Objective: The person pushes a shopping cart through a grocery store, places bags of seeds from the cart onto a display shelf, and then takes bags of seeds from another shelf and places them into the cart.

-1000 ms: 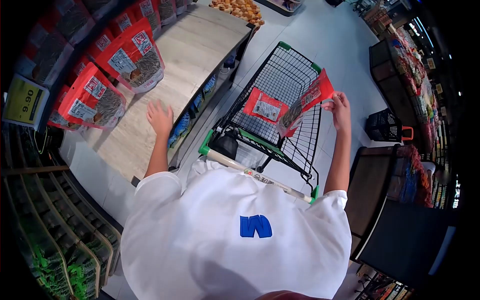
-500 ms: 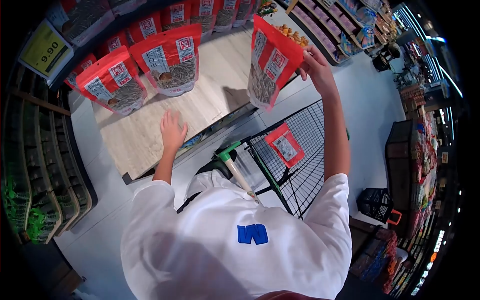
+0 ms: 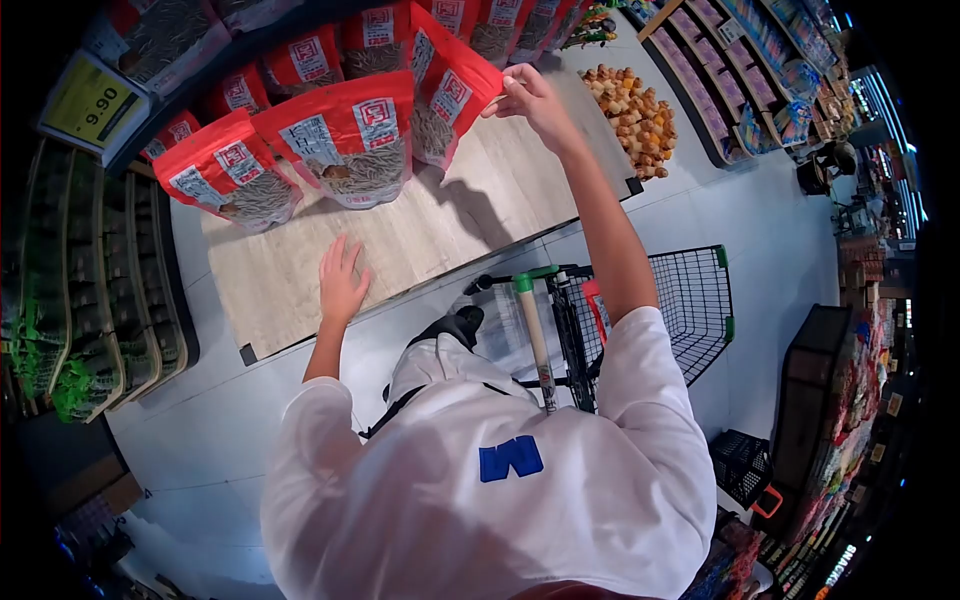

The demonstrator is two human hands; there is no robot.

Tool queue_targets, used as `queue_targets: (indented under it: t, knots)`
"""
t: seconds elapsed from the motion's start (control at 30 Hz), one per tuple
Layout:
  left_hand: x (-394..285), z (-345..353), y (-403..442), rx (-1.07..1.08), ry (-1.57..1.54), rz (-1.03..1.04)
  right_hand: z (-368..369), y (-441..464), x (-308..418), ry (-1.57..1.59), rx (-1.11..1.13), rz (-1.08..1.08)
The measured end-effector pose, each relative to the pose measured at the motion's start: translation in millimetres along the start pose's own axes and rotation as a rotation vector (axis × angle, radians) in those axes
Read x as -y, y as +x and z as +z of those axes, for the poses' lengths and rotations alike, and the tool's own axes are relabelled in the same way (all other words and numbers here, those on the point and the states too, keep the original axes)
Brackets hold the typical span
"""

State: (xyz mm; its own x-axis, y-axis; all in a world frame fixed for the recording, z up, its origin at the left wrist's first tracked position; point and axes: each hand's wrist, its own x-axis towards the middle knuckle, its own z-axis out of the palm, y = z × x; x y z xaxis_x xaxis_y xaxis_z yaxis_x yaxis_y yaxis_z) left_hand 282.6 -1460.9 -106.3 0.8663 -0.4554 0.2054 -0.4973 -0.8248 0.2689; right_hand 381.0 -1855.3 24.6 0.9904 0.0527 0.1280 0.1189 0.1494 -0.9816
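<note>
Pinched at its upper right corner, a red bag of sunflower seeds (image 3: 447, 95) hangs from my right hand (image 3: 533, 100), tilted, over the wood-look display table (image 3: 440, 235). My left hand (image 3: 343, 280) rests on the tabletop with its fingers spread, holding nothing. Just beyond it stands a large red seed bag (image 3: 350, 140), and to the left of that leans another seed bag (image 3: 238, 170). The held bag is beside the large one; whether its bottom touches the table I cannot tell.
Several more red bags (image 3: 380, 35) line the back. A yellow price sign (image 3: 95, 105) is at the left. The shopping cart (image 3: 690, 300), with a red bag (image 3: 597, 308) inside, stands right of my body. A black basket (image 3: 742, 465) sits farther right.
My right hand has carried the seed bag leftward over the table, up to the standing bags. My left hand stays spread on the tabletop. The cart now appears farther right.
</note>
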Motion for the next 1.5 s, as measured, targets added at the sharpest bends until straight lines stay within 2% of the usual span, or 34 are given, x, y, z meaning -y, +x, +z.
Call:
queue_targets:
  t: [0.07,0.17,0.3,0.37,0.43,0.47,0.5,0.53,0.6,0.63,0.7,0.8,0.83,0.9,0.97,1.0,1.1,1.17,1.23,1.27,1.33,1.43,1.5]
  knots:
    - [-2.8,1.0,-3.1,0.028,-0.015,-0.003,-7.3,-25.7,-3.7,-0.02,-0.029,-0.004]
    - [-3.2,0.0,-0.9,0.03,-0.028,-0.002,-33.3,-81.3,-9.3,-0.224,-0.184,0.082]
    - [-1.7,3.3,-3.5,0.025,0.007,-0.006,-54.6,-213.2,-56.2,-1.078,-0.516,0.011]
    - [-7.9,13.8,2.3,0.036,0.014,0.015,-43.4,-277.9,-76.0,-1.142,-0.631,0.126]
    - [-15.8,27.9,7.8,-0.072,0.005,-0.081,-29.1,-328.9,-110.4,-0.939,-0.66,0.437]
    - [-32.9,29.4,18.9,-0.047,0.0,-0.053,-18.5,-336.2,-98.8,-0.812,-0.585,0.701]
    - [-54.8,38.0,35.3,-0.066,-0.136,-0.013,-20.6,-345.0,-110.9,-1.013,-0.708,0.561]
    - [-82.7,42.8,53.4,-0.086,-0.274,0.019,-26.7,-342.8,-111.1,-1.051,-0.726,0.607]
    - [-137.9,40.8,94.2,-0.12,-0.451,-0.173,-43.5,-338.4,-111.7,-1.074,-0.758,0.665]
    - [-137.9,51.8,115.8,-0.105,-0.449,-0.154,-51.6,-337.4,-112.9,-1.067,-0.751,0.62]
    - [-134.7,73.0,152.5,0.085,-0.453,-0.259,-63.3,-344.0,-113.6,-1.059,-0.763,0.579]
    - [-174.5,85.6,178.6,0.175,-0.414,-0.195,-76.3,-357.6,-112.2,-1.078,-0.684,0.62]
    - [-196.8,91.5,179.0,0.201,-0.417,-0.166,-77.7,-366.3,-110.3,-1.069,-0.716,0.644]
    - [-256.6,107.4,166.2,0.383,-0.729,-0.03,-80.3,-383.0,-108.3,-1.033,-0.651,0.644]
    - [-311.0,132.2,154.9,0.397,-0.747,0.152,-80.4,-400.8,-108.3,-1.017,-0.616,0.616]
    - [-336.8,143.2,151.0,0.425,-0.755,0.173,-79.7,-410.4,-107.5,-0.978,-0.611,0.575]
    - [-402.1,173.0,139.0,0.522,-0.665,0.432,-87.0,-429.3,-77.3,-0.964,-0.462,0.549]
    - [-432.5,178.8,121.1,0.618,-0.391,0.586,-111.0,-436.2,-62.7,-0.881,-0.268,0.58]
    - [-445.2,167.4,118.5,0.934,-0.111,0.448,-149.0,-439.6,-55.9,-0.655,-0.541,0.48]
    - [-429.3,183.2,106.4,0.781,-0.201,0.545,-173.6,-444.0,-64.8,-0.744,-0.711,0.47]
    - [-439.3,168.5,102.3,0.955,-0.076,0.372,-232.0,-459.6,-89.7,-0.842,-0.893,0.661]
    - [-441.3,164.2,91.9,0.911,-0.108,0.334,-306.6,-527.5,-204.9,-0.996,-0.99,0.928]
    - [-444.5,159.6,91.2,0.906,-0.097,0.274,-336.7,-580.1,-274.4,-0.807,-1.091,1.152]
